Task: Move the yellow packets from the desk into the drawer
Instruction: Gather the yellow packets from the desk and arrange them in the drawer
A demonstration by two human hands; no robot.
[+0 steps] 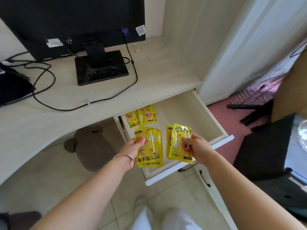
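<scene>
— Both forearms reach forward, closest of all. What do the hands hold?
— Left hand [132, 146], one bracelet [127, 159] on its wrist, grips two stacked yellow packets [149, 146], thumb curled over the top one. Right hand [197, 145] pinches two more packets [178, 141], overlapped, fingers bent round their edge.
— Where?
— Both pairs are held above the front of the open drawer [214, 117]. Two further packets [146, 114] lie overlapping in its back left corner. Six counted.
— And the desk [66, 117]?
— One black monitor [74, 22] stands there, cables trailing.
</scene>
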